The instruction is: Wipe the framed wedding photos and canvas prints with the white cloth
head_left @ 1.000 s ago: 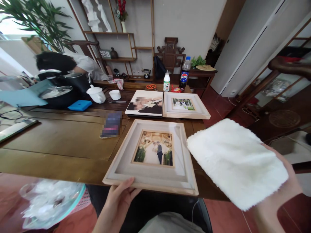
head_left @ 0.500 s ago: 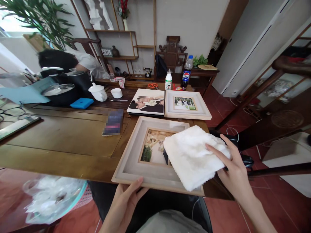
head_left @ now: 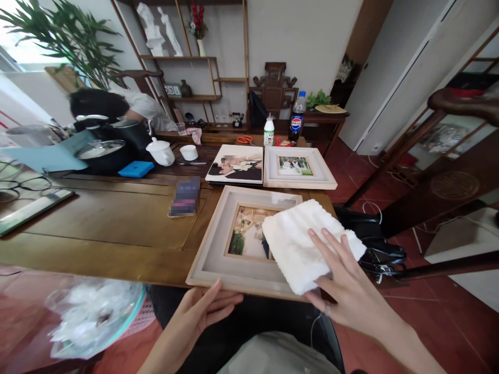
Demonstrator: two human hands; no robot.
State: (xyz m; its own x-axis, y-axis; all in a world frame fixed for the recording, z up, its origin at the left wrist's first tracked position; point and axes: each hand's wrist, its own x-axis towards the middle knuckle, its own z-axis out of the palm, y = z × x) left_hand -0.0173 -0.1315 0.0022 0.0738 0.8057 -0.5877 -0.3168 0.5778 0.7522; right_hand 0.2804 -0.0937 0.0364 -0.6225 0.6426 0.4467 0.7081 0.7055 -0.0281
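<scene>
A light wooden picture frame (head_left: 234,278) with a wide pale mat and a wedding photo lies at the table's near edge. My left hand (head_left: 206,306) grips its near left edge, thumb on the rim and fingers lower down. A fluffy white cloth (head_left: 290,239) covers the right part of this frame and hides some of the photo. My right hand (head_left: 343,280) holds the cloth from above, its fingers spread over it and pressing it against the frame. Behind lie a second picture frame (head_left: 327,176) and a photo album (head_left: 222,174) with a couple on its cover.
On the wooden table (head_left: 117,223) are a dark phone-sized item (head_left: 185,197), a blue box (head_left: 135,169), a white teapot (head_left: 160,151), orange scissors (head_left: 245,139), a white bottle (head_left: 268,131) and a cola bottle (head_left: 297,119). A bag-lined basket (head_left: 136,311) stands lower left. A person leans over behind the pots.
My right hand has moved left over the cloth and now lies flatter on it. The cloth's near corner has shifted slightly up and left. My left hand stays at the frame's near edge.
</scene>
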